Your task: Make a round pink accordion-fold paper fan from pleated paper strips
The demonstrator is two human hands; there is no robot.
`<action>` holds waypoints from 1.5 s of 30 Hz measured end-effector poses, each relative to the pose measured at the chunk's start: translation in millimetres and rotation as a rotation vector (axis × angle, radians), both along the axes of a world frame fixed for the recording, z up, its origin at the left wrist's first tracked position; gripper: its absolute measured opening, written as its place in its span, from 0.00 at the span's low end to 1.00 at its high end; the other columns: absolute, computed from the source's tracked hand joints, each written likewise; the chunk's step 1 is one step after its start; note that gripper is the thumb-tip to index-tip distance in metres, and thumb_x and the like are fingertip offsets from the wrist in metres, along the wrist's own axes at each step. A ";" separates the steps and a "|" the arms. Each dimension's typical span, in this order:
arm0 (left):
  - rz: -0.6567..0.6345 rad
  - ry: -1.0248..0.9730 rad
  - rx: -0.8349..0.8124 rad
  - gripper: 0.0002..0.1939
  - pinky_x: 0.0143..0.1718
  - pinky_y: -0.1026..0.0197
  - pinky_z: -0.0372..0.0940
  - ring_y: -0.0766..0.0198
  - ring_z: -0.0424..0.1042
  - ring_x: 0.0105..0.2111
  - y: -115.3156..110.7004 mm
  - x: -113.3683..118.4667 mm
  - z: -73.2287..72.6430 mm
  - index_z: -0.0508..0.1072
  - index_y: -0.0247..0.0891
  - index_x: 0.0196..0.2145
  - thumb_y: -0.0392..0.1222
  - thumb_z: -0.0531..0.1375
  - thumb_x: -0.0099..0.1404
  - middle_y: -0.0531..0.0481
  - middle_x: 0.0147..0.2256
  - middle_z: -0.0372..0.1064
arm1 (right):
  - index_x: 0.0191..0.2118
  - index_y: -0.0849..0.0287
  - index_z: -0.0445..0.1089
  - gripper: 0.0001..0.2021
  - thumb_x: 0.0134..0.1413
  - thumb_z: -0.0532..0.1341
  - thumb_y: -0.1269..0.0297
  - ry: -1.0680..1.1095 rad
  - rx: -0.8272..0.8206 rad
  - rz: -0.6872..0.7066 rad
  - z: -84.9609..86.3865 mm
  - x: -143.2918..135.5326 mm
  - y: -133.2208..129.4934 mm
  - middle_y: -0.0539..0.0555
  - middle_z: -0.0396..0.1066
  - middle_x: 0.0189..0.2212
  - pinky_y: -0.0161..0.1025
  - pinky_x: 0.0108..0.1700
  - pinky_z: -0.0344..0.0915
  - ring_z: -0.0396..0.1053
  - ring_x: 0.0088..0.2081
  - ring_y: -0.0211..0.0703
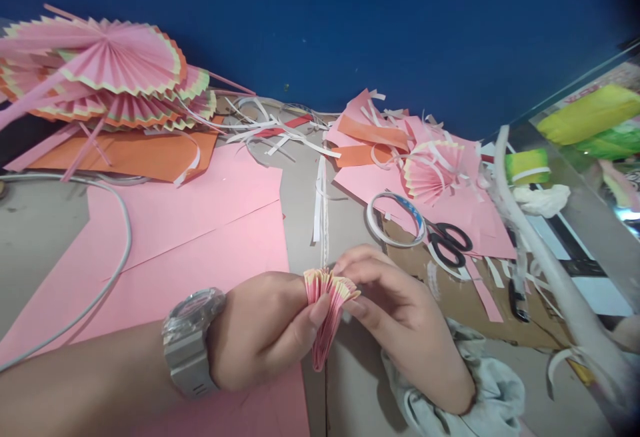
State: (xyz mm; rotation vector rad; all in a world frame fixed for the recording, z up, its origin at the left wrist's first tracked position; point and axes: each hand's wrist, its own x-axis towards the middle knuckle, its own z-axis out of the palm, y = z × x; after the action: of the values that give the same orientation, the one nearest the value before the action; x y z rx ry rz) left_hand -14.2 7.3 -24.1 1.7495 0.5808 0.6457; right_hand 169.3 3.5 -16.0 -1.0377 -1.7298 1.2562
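Note:
A folded pink paper fan [325, 330] with pale yellow edges is between my two hands at the lower middle, its pleats pressed together and its narrow end pointing down. My left hand [275, 330], with a grey watch on the wrist, grips the pleats from the left, thumb on the front. At the upper right of the pleats, my right hand [400, 310] pinches the yellow-edged end between thumb and fingers. Large pink sheets [220, 244] lie under and beside my left arm.
Pleated paper rosettes [120, 64] are piled at the back left on orange paper [125, 154]. Right of centre are a tape roll [371, 220], black-handled scissors [447, 245], pink scraps [470, 217] and a cutter [519, 300]. A pale tube [545, 244] crosses the right; a cable curves left.

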 end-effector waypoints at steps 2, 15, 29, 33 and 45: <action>-0.006 -0.003 -0.010 0.24 0.32 0.68 0.61 0.69 0.65 0.24 0.1 0.0 0.9 0.66 0.35 0.22 0.37 0.38 0.69 0.48 0.23 0.67 | 0.35 0.52 0.69 0.03 0.55 0.60 0.67 -0.006 -0.005 -0.004 0.4 -0.6 0.2 0.50 0.66 0.35 0.36 0.42 0.65 0.66 0.40 0.39; 0.016 -0.021 -0.084 0.26 0.33 0.67 0.61 0.68 0.65 0.25 0.1 1.7 5.7 0.65 0.35 0.20 0.38 0.37 0.70 0.49 0.22 0.67 | 0.33 0.53 0.69 0.02 0.55 0.59 0.67 0.007 -0.035 -0.013 3.0 -1.8 -0.4 0.49 0.67 0.33 0.35 0.40 0.65 0.67 0.38 0.38; 0.350 0.278 0.030 0.24 0.31 0.66 0.57 0.70 0.60 0.25 8.2 -1.0 5.6 0.64 0.36 0.21 0.42 0.39 0.71 0.55 0.23 0.62 | 0.33 0.54 0.66 0.03 0.57 0.57 0.69 -0.057 0.065 -0.144 2.3 -1.3 0.3 0.50 0.64 0.32 0.34 0.37 0.63 0.64 0.36 0.38; 0.424 0.338 -0.001 0.22 0.26 0.66 0.55 0.69 0.58 0.22 8.8 -1.2 -0.2 0.64 0.37 0.23 0.48 0.44 0.69 0.56 0.21 0.60 | 0.34 0.54 0.66 0.03 0.57 0.56 0.68 -0.071 0.046 -0.121 0.0 -1.1 1.1 0.49 0.63 0.33 0.33 0.39 0.62 0.64 0.37 0.36; 0.244 0.189 0.087 0.19 0.34 0.67 0.58 0.70 0.61 0.25 5.1 1.4 5.6 0.67 0.37 0.25 0.37 0.44 0.70 0.54 0.24 0.63 | 0.34 0.55 0.66 0.03 0.58 0.56 0.66 -0.150 -0.007 -0.134 0.3 -1.7 2.0 0.51 0.65 0.34 0.35 0.40 0.64 0.66 0.38 0.39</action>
State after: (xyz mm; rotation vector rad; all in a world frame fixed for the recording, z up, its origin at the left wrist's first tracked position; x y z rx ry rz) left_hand -12.9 12.4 -18.5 1.8500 0.9192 0.6862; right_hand 167.6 5.6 -15.7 -1.2578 -1.7359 1.1251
